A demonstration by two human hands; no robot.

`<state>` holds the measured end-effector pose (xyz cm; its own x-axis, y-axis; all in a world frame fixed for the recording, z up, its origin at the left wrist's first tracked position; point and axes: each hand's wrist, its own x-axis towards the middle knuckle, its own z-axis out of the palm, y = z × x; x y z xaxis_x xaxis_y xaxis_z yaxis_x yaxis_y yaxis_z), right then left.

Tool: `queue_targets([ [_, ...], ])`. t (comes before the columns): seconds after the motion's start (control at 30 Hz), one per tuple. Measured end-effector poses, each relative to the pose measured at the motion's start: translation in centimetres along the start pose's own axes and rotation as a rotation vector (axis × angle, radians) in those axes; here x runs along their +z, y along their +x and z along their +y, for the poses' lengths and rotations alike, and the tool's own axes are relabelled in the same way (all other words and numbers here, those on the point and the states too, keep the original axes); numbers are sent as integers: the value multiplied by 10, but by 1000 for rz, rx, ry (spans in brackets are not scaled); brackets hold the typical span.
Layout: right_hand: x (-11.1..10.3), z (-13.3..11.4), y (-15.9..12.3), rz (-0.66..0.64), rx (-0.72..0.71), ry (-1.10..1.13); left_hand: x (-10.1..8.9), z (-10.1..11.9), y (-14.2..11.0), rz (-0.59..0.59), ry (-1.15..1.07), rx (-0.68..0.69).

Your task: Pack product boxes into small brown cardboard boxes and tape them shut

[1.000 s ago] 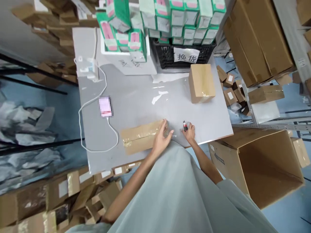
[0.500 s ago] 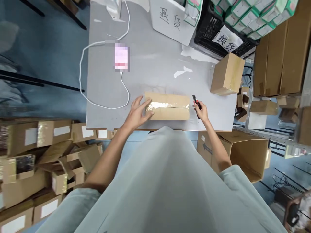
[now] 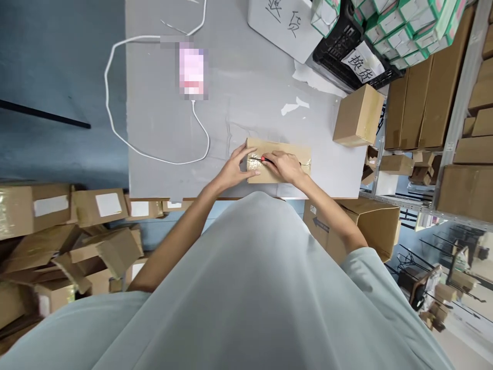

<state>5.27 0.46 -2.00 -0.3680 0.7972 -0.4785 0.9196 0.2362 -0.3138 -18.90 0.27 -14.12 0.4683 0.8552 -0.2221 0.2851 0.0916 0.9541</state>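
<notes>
A small cardboard box [image 3: 265, 177] with clear tape along its top seam lies near the table's front edge. My left hand [image 3: 233, 170] grips its left end, with the thumb at the near side and the fingers at the far side. In my right hand [image 3: 287, 165] is a utility knife [image 3: 263, 159], black with a red part. Its tip rests on or just above the taped seam near the box's left end; exact contact is hard to make out. My right fingers wrap round the handle and hide most of it.
A white cable [image 3: 111, 110] loops over the grey table [image 3: 162, 128] to a blurred device [image 3: 191, 69]. Another cardboard box [image 3: 356, 115] stands at the right, below a black crate [image 3: 335, 51] and a white bin [image 3: 283, 31]. Several cartons [image 3: 96, 205] are piled on the left.
My right hand has brought the utility knife left from beside the box onto its taped top. My left hand still holds the box's left end. The camera view has shifted.
</notes>
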Motion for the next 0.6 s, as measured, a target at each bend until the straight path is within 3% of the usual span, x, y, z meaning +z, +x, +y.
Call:
queue_targets([
  [0.37, -11, -2, -3, -46, -26, -83, 6, -14, 4, -2, -48, 26],
  [0.6, -14, -29, -7, -83, 55, -223, 7, -18, 6, -1, -36, 27],
])
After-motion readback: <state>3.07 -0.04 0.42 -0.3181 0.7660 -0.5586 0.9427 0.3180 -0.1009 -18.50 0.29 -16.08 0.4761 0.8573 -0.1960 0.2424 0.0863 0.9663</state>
